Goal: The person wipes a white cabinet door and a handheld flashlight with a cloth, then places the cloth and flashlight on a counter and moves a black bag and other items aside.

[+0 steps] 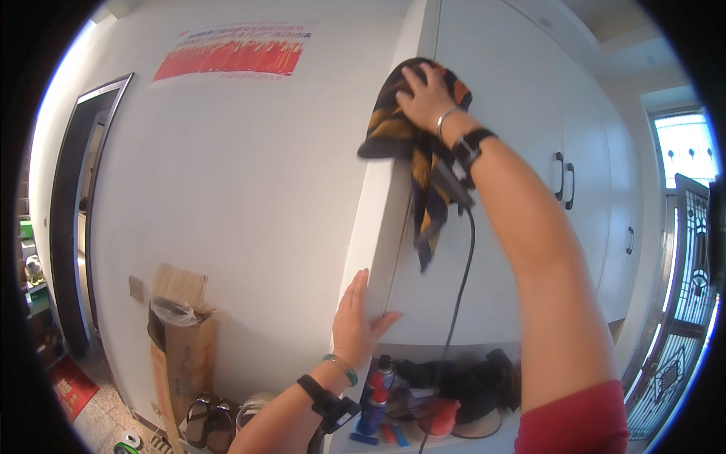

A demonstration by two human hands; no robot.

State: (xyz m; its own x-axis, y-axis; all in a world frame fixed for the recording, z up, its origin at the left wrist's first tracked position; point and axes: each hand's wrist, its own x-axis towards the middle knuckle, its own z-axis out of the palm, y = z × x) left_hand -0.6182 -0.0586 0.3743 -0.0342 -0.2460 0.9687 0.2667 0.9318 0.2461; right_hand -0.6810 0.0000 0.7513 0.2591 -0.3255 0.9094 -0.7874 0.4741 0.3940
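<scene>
A dark cloth (pixel 391 122) with yellow and orange patterning is pressed against the upper front edge of a white cabinet (pixel 499 113). My right hand (pixel 428 99) lies over it with fingers spread, and a tail of the fabric hangs below. Around that wrist are a silver bangle and a black strap with a small device, from which a dark cable (pixel 468 255) runs down. Lower on the same cabinet edge, my left hand (pixel 356 326) rests with its thumb apart and nothing in it. That wrist carries a green bangle and another black strap.
An open shelf in the cabinet holds spray cans (pixel 373 408), a red item (pixel 445 417) and dark things. A tall cardboard box (pixel 190 352) and dark sandals (pixel 207 423) stand left. Black handles (pixel 569 184) project from the cabinet doors. A metal-grille door (pixel 683 295) is at right.
</scene>
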